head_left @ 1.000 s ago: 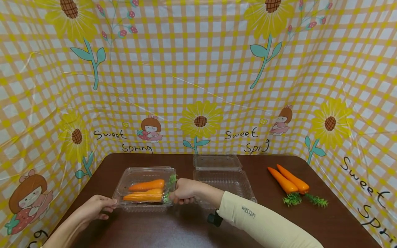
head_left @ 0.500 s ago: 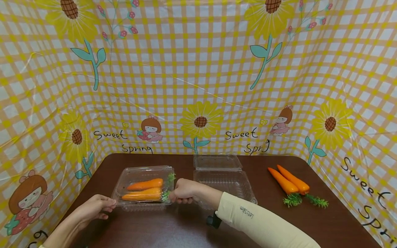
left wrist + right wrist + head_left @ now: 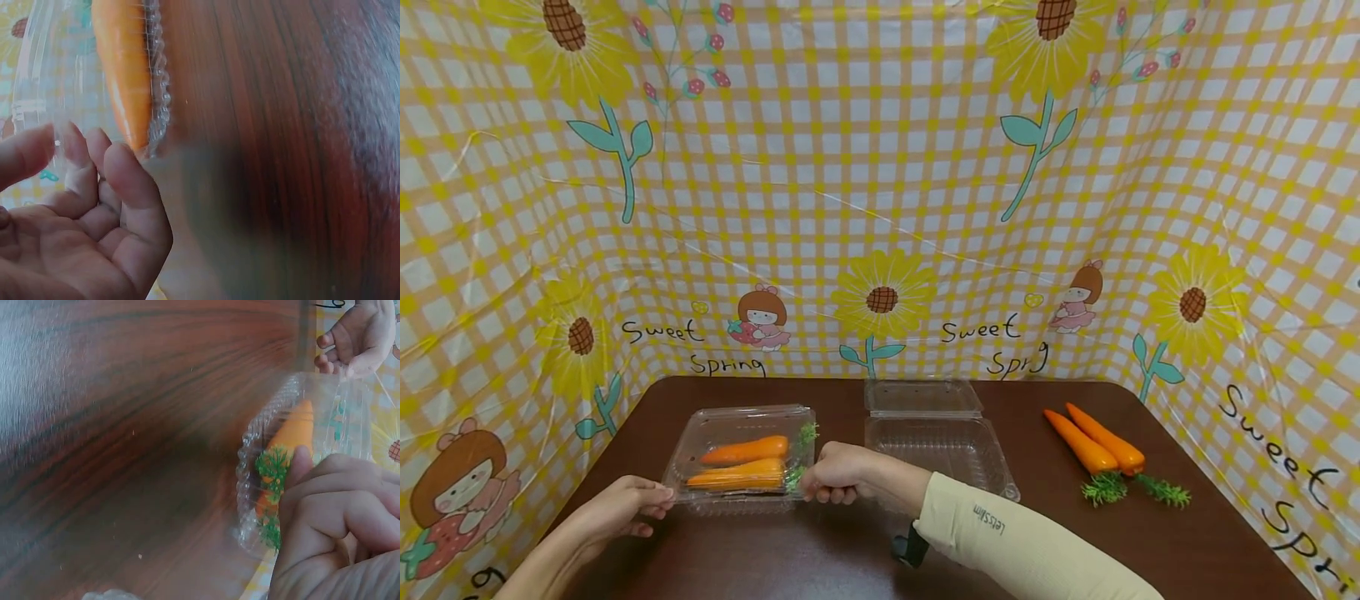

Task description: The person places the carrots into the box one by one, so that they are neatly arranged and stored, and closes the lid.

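Head view: my left hand [image 3: 623, 502] and right hand [image 3: 840, 472] are pinching front corners of the clear box [image 3: 741, 425], on the table's left. Left wrist view: its plastic is seeming light, flexible. Right wrist view: I'm holding the corner, probably stiffest.

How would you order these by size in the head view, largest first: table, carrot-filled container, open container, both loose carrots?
1. Table
2. Carrot-filled container, open container: too alike to rank; the right arm partly hides the latter
3. Left loose carrot, right loose carrot: also alike
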### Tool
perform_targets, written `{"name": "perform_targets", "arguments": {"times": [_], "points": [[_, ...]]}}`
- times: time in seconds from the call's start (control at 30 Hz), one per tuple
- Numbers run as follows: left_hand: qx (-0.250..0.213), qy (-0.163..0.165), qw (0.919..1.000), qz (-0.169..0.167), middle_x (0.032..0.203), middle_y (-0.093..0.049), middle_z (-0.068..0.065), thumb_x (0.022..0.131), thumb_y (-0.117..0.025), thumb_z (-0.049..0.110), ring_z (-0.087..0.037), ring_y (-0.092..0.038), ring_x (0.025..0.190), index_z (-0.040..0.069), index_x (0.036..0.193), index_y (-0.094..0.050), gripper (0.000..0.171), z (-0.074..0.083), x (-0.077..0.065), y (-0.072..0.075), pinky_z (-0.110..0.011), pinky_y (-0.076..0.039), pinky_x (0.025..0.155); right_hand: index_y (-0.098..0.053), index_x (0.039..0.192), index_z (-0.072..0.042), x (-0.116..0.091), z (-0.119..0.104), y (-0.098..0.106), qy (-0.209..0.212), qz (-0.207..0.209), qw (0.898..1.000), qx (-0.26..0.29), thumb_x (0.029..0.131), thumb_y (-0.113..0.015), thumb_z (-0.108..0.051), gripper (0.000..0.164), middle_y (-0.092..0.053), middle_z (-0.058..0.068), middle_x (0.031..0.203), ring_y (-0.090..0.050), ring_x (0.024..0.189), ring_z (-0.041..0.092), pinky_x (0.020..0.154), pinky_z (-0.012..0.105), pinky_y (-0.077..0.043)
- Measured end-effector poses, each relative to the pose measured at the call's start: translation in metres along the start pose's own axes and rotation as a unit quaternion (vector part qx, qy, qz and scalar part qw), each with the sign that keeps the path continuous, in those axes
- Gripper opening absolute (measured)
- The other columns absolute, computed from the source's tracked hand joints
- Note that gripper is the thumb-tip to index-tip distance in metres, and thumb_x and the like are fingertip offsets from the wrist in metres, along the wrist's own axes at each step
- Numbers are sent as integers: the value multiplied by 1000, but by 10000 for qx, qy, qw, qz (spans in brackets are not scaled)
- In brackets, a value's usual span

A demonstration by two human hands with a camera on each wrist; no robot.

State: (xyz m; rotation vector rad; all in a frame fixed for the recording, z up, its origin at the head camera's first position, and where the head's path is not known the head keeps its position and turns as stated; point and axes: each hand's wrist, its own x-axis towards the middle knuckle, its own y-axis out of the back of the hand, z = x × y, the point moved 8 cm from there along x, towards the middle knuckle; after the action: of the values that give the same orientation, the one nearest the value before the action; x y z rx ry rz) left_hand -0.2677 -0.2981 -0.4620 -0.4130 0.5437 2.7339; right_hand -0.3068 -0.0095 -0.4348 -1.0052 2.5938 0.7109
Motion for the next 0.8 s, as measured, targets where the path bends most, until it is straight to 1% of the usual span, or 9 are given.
{"name": "perform_targets", "arguments": {"times": [0.2,0.33,0.43,0.5,0.6,0.67,0.8], "points": [[5,162,9997,182,106,-62,-8,103,-55,26,-19,-57,95,-9,111,-66,38,-2,0,5,-37,-53,78,-66,72,2,1,3,-3,-104,126,9987,484,89,-65,-7,19,-43,-2,51,-26,41,6,40,19,-19],[66,212,9991,352,109,-65,-10,102,-56,27,-20,-60,97,-13,118,-64,43,-2,1,8,-37,-54,77,-59,66,-4,1,3,-6,-150,172,9969,750,89,-62,-3,23,-41,-2,51,-24,42,6,41,19,-18],[65,236,9989,405,108,-67,-10,101,-57,27,-20,-61,97,-13,118,-65,44,-3,1,8,-37,-54,77,-55,63,-7,0,4,-8,-178,256,9959,847,89,-61,-3,27,-39,-2,52,-23,43,6,42,20,-17],[68,214,9989,420,107,-68,-9,101,-57,26,-19,-62,96,-12,116,-66,42,-2,0,8,-37,-54,77,-54,63,-8,-1,4,-9,-190,326,9953,888,88,-62,-3,27,-38,-3,52,-23,43,6,42,20,-17],[52,208,9986,483,106,-68,-8,101,-57,27,-19,-62,96,-10,113,-68,40,-2,0,9,-38,-55,78,-56,67,-6,-1,5,-9,-159,369,9945,970,88,-62,-6,22,-38,-3,53,-23,44,6,43,20,-17],[53,206,9984,531,106,-68,-8,101,-57,27,-19,-62,95,-9,111,-69,40,-1,0,9,-38,-55,78,-60,70,-5,-1,5,-11,-152,318,9940,1040,89,-61,-7,19,-38,-3,53,-23,44,6,43,20,-17],[64,236,9980,585,107,-68,-9,101,-57,27,-19,-62,95,-10,111,-69,40,-2,0,9,-37,-55,78,-63,74,-2,-1,5,-14,-125,202,9925,1198,91,-59,-6,18,-38,-3,54,-22,44,6,43,20,-16]]}}
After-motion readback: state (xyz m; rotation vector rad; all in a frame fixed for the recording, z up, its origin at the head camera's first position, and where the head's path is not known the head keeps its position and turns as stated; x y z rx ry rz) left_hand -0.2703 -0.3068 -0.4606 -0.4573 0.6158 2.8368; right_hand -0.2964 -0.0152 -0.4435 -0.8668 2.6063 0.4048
